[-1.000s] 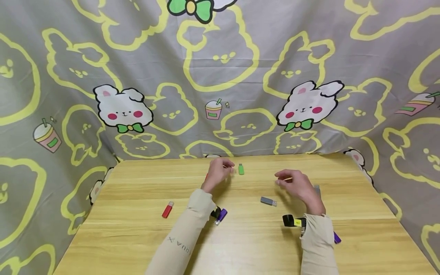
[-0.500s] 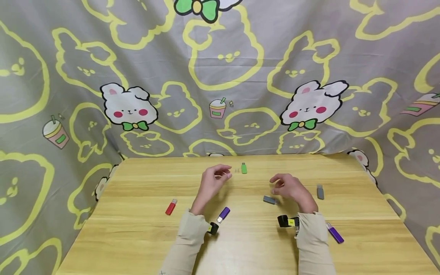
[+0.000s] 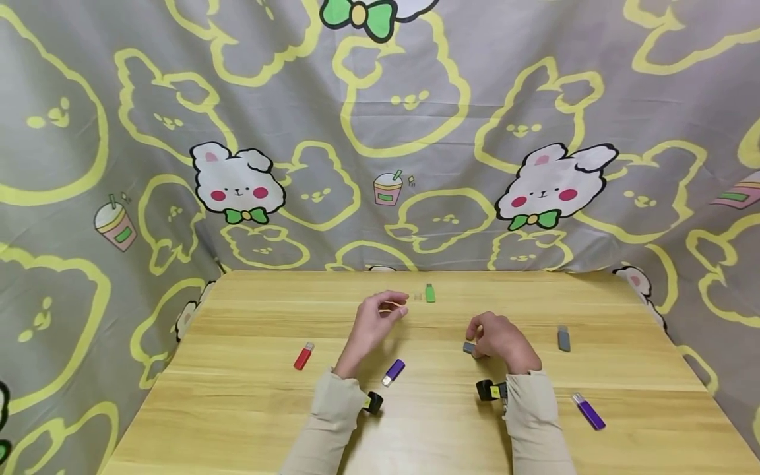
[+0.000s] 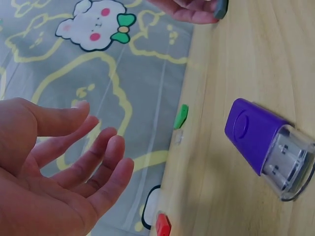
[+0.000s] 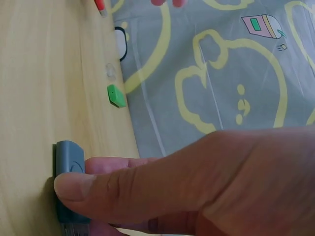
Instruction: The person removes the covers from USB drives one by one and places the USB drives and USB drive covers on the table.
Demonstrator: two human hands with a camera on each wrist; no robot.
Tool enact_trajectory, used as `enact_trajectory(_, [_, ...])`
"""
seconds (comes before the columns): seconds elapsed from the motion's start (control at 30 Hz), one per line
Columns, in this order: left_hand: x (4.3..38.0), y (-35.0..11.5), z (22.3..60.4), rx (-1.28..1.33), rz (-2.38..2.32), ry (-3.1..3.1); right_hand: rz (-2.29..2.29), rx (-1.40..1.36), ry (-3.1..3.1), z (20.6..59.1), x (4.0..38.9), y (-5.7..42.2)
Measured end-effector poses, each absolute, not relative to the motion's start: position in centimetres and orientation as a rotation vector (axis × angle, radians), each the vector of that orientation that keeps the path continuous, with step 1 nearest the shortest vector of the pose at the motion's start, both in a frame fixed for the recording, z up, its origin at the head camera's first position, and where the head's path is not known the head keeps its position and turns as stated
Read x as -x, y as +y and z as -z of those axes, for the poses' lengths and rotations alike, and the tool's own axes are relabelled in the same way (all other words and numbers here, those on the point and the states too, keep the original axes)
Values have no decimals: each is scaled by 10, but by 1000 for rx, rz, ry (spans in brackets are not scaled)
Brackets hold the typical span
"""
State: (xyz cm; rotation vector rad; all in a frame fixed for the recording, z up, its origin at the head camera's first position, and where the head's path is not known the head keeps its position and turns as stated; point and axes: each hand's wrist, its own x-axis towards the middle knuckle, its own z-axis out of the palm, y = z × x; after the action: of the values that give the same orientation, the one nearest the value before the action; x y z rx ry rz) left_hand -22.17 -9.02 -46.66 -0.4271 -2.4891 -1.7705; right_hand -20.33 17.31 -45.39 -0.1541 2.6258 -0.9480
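My right hand [image 3: 501,340] pinches a grey USB stick [image 3: 469,347] between thumb and fingers, low over the wooden table. In the right wrist view the thumb lies along the grey USB stick [image 5: 70,162], its plug end toward the bottom edge. My left hand [image 3: 374,323] hovers with loosely bent fingers and holds nothing. Nearest below it lies a purple USB stick [image 3: 394,373] with a clear cap, seen large in the left wrist view. Beyond its fingertips stands a green USB stick [image 3: 430,293] beside a small clear piece [image 3: 417,297].
A red USB stick [image 3: 303,355] lies on the left. Another red one [image 4: 163,224] shows in the left wrist view. On the right are a second grey stick [image 3: 563,338] and a second purple stick [image 3: 588,411]. A patterned curtain [image 3: 320,198] borders the table's back and sides.
My right hand has come down toward me and taken hold of the grey USB stick. My left hand has drawn back slightly, staying free. The head view has shifted a little.
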Motion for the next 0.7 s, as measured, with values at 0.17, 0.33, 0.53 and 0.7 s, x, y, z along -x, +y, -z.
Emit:
enact_trajectory(0.17, [220,-88,466,434,1744,-2525,923,156,2647,456,204,172])
enact_trajectory(0.33, [219,-87,467,446,1740,-2540,940,167,2629,459,205,173])
enact_trajectory(0.53, [219,-88,468,452,1744,-2538,969,280,2625,460,205,174])
enact_trajectory(0.7, [218,-87,468,459,1743,-2530,1077,363,2659,461,208,175])
